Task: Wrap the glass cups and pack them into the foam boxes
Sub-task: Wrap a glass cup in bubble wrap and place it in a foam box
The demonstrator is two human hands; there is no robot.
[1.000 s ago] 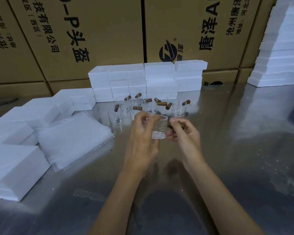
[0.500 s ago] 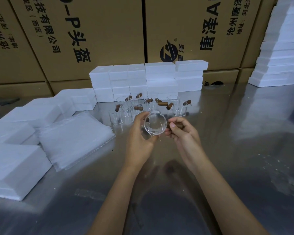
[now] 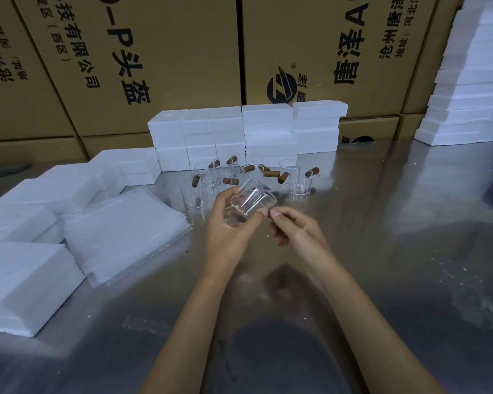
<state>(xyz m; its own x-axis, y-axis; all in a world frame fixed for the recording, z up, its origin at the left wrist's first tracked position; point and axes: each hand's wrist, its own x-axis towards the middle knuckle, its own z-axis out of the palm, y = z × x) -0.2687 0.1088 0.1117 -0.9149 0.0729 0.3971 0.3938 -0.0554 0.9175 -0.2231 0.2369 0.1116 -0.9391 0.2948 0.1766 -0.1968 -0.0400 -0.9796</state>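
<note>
- Left hand (image 3: 225, 226) has its fingers and thumb curled round a clear glass cup (image 3: 249, 203), held tipped on its side above the table, mouth toward the lower left, pretty much centre of the scene.
- Cup is a smooth thin-walled cylinder, see-through enough that it nearly vanishes against the metal.
- Right hand (image 3: 295, 231) is just right of the cup, fingers curled in, thumb and forefinger tip pinched together right by the left thumb. Can't tell if it's actually got hold of anything, the wooden handle isn't visible from here.
- Table (image 3: 382, 251) is brushed steel, shiny and scuffed, with blurry reflections.
- Just beyond the hands: a cluster of more cups (image 3: 299, 183), upright, ribbed-looking clear glass with stubby brown wooden handles sticking out sideways.
- Behind those, a low wall of foam boxes (image 3: 268, 129), white, blocky, matte, stacked a few high.
- More foam slabs (image 3: 20, 277) run down the left side, near to far.
- Between them and the hands is a flat pile of wrap sheets (image 3: 120, 234), whitish, translucent, with ragged edges.
- Far back: big brown cartons (image 3: 165, 52) with black printed characters; another tall foam stack (image 3: 473, 89) at far right.
</note>
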